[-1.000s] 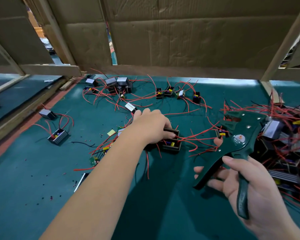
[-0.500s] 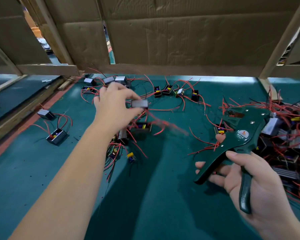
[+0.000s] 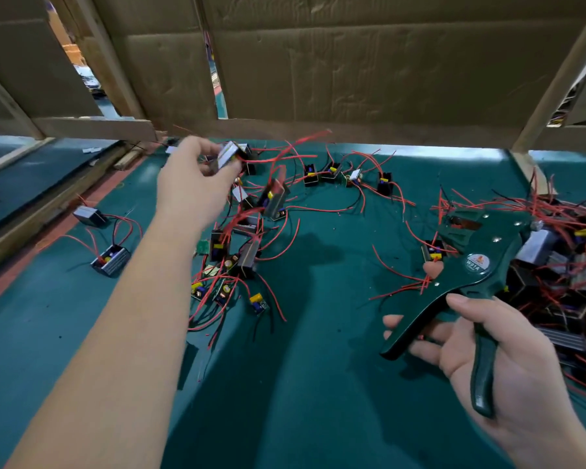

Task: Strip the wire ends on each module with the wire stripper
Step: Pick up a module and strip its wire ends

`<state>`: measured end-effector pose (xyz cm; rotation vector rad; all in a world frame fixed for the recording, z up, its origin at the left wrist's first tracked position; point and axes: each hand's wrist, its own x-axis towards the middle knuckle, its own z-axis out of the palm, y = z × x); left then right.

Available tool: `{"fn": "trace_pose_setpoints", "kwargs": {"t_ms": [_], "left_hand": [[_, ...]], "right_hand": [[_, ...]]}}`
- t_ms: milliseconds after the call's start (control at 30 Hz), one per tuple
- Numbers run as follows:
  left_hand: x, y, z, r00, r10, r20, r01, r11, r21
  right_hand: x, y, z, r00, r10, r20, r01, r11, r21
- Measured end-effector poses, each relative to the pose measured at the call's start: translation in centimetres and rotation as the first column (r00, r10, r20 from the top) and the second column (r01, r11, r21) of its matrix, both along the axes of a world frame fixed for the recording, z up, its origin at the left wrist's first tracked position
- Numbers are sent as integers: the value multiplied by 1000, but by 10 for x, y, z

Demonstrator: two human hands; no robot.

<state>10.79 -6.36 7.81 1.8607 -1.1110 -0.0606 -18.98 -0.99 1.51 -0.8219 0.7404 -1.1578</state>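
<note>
Left hand (image 3: 197, 184) is up over the far side of the tabletop (image 3: 318, 384), thumb and fingers pinched on a small module (image 3: 229, 156). It's blurred, with its red wires (image 3: 291, 148) streaming off to the right. Right under that hand sits a tangle of modules (image 3: 241, 245) knotted in red leads. One box near the top of it is smeared, and I can't tell whether it rests on the green mat or dangles.

Right hand (image 3: 508, 363) is low at the near right, wrapped round the rear handle of the green wire stripper (image 3: 471, 269), thumb over the top, fingers under the front handle. The two handles stand spread apart, and the tool's head points away from the person. A single unit (image 3: 433, 252) lies just beside that head, on its left.

Behind the tool, a big heap of boxes (image 3: 562, 262) and red wire fills the right edge. A short row of units (image 3: 345, 176) lines the far side, and two more (image 3: 110, 262) lie well off to the left. A cardboard wall (image 3: 352, 69) closes the back.
</note>
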Motion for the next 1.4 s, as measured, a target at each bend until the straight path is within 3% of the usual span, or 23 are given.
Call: {"fn": "trace_pose_setpoints", "kwargs": {"t_ms": [67, 233, 300, 333, 367, 400, 533, 633, 767, 867, 1000, 1167, 1200, 1300, 1333, 1367, 1400], "left_hand": [[2, 3, -3, 982, 115, 147, -105, 992, -75], [-10, 4, 7, 975, 83, 208, -12, 947, -322], [-15, 0, 15, 995, -34, -92, -13, 881, -473], [-16, -2, 16, 954, -123, -275, -32, 865, -501], [-17, -2, 17, 900, -193, -391, -40, 857, -514], [-17, -1, 18, 890, -221, -399, -18, 857, -515], [-15, 4, 13, 918, -341, -201, 193, 829, -526], [-17, 6, 11, 830, -487, -271, 303, 802, -515], [-37, 9, -1, 883, -407, -233, 295, 869, -398], [-57, 13, -12, 844, -479, -242, 353, 835, -423], [-77, 20, -16, 711, -622, -329, 387, 737, -555], [-92, 25, -32, 484, -700, -525, 527, 712, -463], [-90, 26, -35, 412, -700, -583, 538, 703, -464], [-78, 27, -40, 48, -670, -741, 503, 658, -561], [-75, 27, -42, 4, -654, -757, 489, 661, -569], [-75, 27, -45, 32, -633, -774, 495, 682, -538], [-75, 27, -48, 118, -617, -778, 528, 702, -477]], "right_hand": [[1, 0, 1, 1000, 7, 5, -7, 1000, 0], [1, 0, 0, 1000, -15, -12, 14, 999, -29], [1, 1, -1, 1000, -20, -6, 20, 999, -29], [0, 1, -2, 1000, -21, -4, 21, 999, -31], [0, 1, -2, 1000, -22, -2, 22, 999, -33], [0, 1, -2, 1000, -23, 1, 23, 999, -33], [0, 1, -1, 1000, -22, 11, 23, 999, -36], [1, 2, 1, 1000, -18, 12, 18, 999, -33], [2, 3, 2, 1000, -12, 10, 12, 1000, -15], [2, 3, 3, 1000, -13, 16, 13, 1000, 2], [3, 3, 5, 1000, 21, 15, -21, 1000, -22], [3, 2, 4, 999, 25, 40, -23, 998, -56], [2, 2, 4, 999, 17, 48, -14, 999, -51], [1, 0, 3, 998, 0, 67, 3, 999, -39], [0, 0, 3, 997, -6, 76, 9, 999, -35], [-1, 0, 3, 997, -13, 83, 15, 999, -32], [-2, -1, 4, 996, -18, 86, 21, 999, -29]]}}
